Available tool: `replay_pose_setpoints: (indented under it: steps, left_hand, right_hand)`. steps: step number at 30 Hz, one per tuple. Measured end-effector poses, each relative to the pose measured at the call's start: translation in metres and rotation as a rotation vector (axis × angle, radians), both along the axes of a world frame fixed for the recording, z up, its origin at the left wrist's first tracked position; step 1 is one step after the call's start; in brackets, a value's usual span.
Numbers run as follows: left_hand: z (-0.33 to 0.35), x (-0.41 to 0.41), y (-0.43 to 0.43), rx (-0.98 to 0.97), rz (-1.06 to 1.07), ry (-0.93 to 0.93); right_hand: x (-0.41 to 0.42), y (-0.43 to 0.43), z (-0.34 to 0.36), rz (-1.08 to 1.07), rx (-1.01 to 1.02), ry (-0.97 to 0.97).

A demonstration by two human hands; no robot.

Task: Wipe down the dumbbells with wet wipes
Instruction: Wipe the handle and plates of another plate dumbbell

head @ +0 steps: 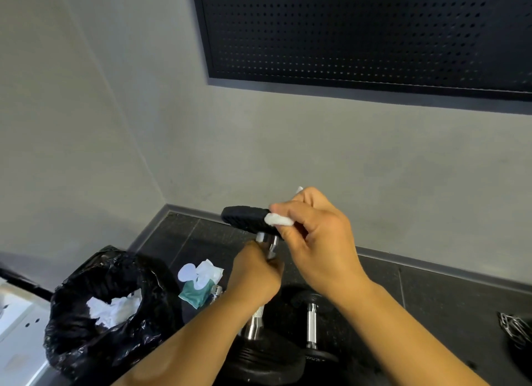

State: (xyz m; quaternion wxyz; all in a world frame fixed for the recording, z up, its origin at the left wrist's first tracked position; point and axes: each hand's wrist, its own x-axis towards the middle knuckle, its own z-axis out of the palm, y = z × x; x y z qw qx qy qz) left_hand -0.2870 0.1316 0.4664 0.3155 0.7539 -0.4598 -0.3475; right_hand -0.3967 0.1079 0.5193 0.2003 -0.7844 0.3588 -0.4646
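1. Dumbbell (253, 270): held in the air above the floor, near the wall corner. Long axis steeply upright, leaning slightly; upper black weight head up and away, lower head down at the bottom of view.
2. Left hand (254, 279): fist closed around the chrome handle of the dumbbell, just under the upper head.
3. Right hand (313, 247): fingers pinched onto a white wet wipe (278, 220), pressed against the right side of the upper head.
4. Second dumbbell (312, 328): lying on the floor just right of the held one, chrome handle pointing roughly away.
5. Wipes packet (198, 284): teal and white, on the floor, left of the hands.
6. Black rubbish bag (86, 328): open, lower left, crumpled white wipes inside.
7. Floor (431, 293): dark speckled tiles.
8. Wall (259, 155): plain grey, grey skirting.
9. Perforated panel (359, 31): black, mounted high on the wall.
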Motion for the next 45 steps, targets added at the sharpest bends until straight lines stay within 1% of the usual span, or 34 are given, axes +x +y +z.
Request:
replay_pose_setpoints:
  steps: [2,3,5,7,9,11,13,14,17,22,23,25,26,27,29,31,35,38,40,42,45]
  left_hand:
    - [0.0,-0.001,0.003,-0.072,-0.007,-0.093]
    - [0.002,-0.001,0.005,-0.062,-0.02,-0.154]
    - [0.005,-0.003,0.009,0.02,-0.101,-0.332]
    - [0.005,-0.003,0.011,0.055,-0.164,-0.433]
    - [0.005,-0.003,0.012,0.04,-0.191,-0.506]
    - [0.006,-0.005,0.013,0.01,-0.202,-0.553]
    - [0.007,-0.007,0.014,-0.034,-0.2,-0.533]
    - [0.009,-0.008,0.014,-0.045,-0.198,-0.508]
    - [0.012,-0.011,0.016,-0.071,-0.205,-0.493]
    - [0.014,-0.007,0.018,-0.145,-0.186,-0.428]
    - [0.013,-0.005,0.017,-0.148,-0.178,-0.422]
    - [0.013,-0.001,0.017,-0.137,-0.17,-0.396]
    - [0.013,0.0,0.018,-0.131,-0.168,-0.37]
    - [0.013,0.002,0.017,-0.131,-0.165,-0.328]
    - [0.011,0.005,0.015,-0.145,-0.118,-0.194]
    - [0.012,0.007,0.012,-0.151,-0.048,-0.101]
    - [0.016,0.01,0.004,-0.145,0.09,-0.159]
    - [0.017,0.012,-0.001,-0.173,0.168,-0.148]
    - [0.017,0.012,-0.004,-0.205,0.183,-0.132]
    - [0.016,0.01,-0.006,-0.238,0.206,-0.147]
    - [0.014,0.007,-0.006,-0.247,0.248,-0.199]
  right_hand:
    - [0.005,-0.001,0.008,0.002,-0.1,0.163]
    - [0.009,-0.002,0.013,0.005,-0.133,0.237]
    - [0.017,-0.008,0.025,0.046,-0.123,0.366]
    - [0.025,-0.016,0.035,0.096,-0.057,0.479]
    - [0.034,-0.029,0.041,0.106,0.065,0.536]
    - [0.041,-0.045,0.045,0.113,0.269,0.492]
    - [0.047,-0.061,0.045,0.122,0.49,0.409]
    - [0.05,-0.068,0.045,0.11,0.574,0.404]
    - [0.053,-0.083,0.04,0.07,0.709,0.445]
    - [0.029,-0.095,0.008,-0.004,0.938,0.242]
    - [0.021,-0.096,0.001,-0.013,0.955,0.226]
    - [0.008,-0.097,-0.012,-0.029,0.957,0.262]
    - [0.002,-0.097,-0.016,-0.032,0.964,0.269]
    - [-0.003,-0.096,-0.018,-0.025,0.987,0.235]
    - [-0.014,-0.093,-0.015,-0.022,1.0,0.094]
    - [-0.023,-0.086,-0.002,-0.039,0.941,-0.061]
    - [-0.035,-0.053,0.024,-0.087,0.735,-0.327]
    - [-0.032,-0.013,0.037,-0.115,0.68,-0.465]
    - [-0.022,0.011,0.041,-0.065,0.696,-0.528]
    - [-0.008,0.028,0.037,-0.022,0.682,-0.542]
    - [0.007,0.035,0.023,-0.101,0.603,-0.544]
